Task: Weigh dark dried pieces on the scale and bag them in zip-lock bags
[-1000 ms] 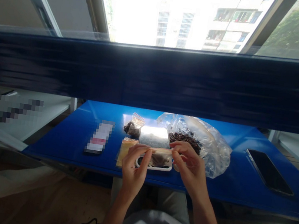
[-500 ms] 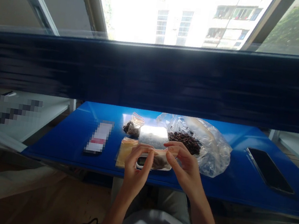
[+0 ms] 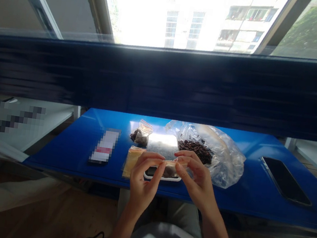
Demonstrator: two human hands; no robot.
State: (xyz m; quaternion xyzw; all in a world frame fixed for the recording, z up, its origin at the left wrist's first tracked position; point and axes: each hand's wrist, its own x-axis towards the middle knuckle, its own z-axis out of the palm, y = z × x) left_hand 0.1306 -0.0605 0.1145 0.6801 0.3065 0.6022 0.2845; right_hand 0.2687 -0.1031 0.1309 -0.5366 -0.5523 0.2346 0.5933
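Between my two hands is a small clear zip bag [image 3: 171, 171] with dark contents, its orange-tinted top edge pinched at both ends. My left hand [image 3: 147, 173] is closed, thumb and fingertips on the left part of that edge. Thumb and fingers of my right hand [image 3: 194, 177] grip the right part. Just below and behind the bag sits a small digital scale [image 3: 162, 144] with a shiny silver platform; the bag and fingers partly cover its front. Left of it lies a stack of flat zip bags [image 3: 132, 162], with a filled zip bag [image 3: 144, 130] behind.
Dark dried pieces [image 3: 197, 150] spill in a large clear plastic bag [image 3: 230, 167] right of the scale. A phone with a lit screen [image 3: 105, 147] lies left, a dark phone [image 3: 286, 181] right, on the blue table [image 3: 64, 148]. A dark blue beam [image 3: 163, 84] crosses above.
My left fingers have shifted slightly right along the bag's top edge, closer to my right hand. Both hands still pinch the bag, which hangs a little differently over the scale's front.
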